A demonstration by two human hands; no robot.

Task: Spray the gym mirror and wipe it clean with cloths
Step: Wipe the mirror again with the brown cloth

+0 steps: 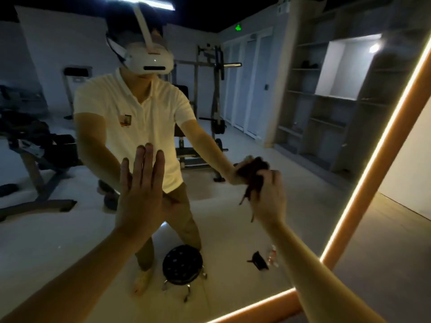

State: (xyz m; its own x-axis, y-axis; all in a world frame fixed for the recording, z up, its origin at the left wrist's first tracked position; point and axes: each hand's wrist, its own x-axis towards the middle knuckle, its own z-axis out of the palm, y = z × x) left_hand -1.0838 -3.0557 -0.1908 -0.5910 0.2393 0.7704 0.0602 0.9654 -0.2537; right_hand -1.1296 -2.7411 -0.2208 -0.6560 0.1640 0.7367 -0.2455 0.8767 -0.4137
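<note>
The mirror point(303, 187) fills most of the view, a large sheet of glass in a frame point(363, 183) lit along its edge. The right grip point(270, 197) is clamped on a dark cloth point(253, 173), fingers curled round a bunched wad pressed to the glass at about waist height, right of centre. A loose tail of the cloth hangs below the fist. The left grip point(140, 194) is apart, fingers straight and together, palm flat on the glass left of the cloth.

The cloth looks soft, light and limp. It likely folds to whatever shape the fist gives it, so holding it by a wad with a flat face outward should suit wiping better than pinching a corner. The hanging tail could drag and streak. The glass is hard, smooth and probably slippery where wet. It is also fragile, so the flat palm should lean lightly, and it will probably leave a print to wipe off.

In the reflection, what looks like the spray bottle point(272, 252) and a second cloth point(258, 259) lie on the floor near a stool point(182, 264).
</note>
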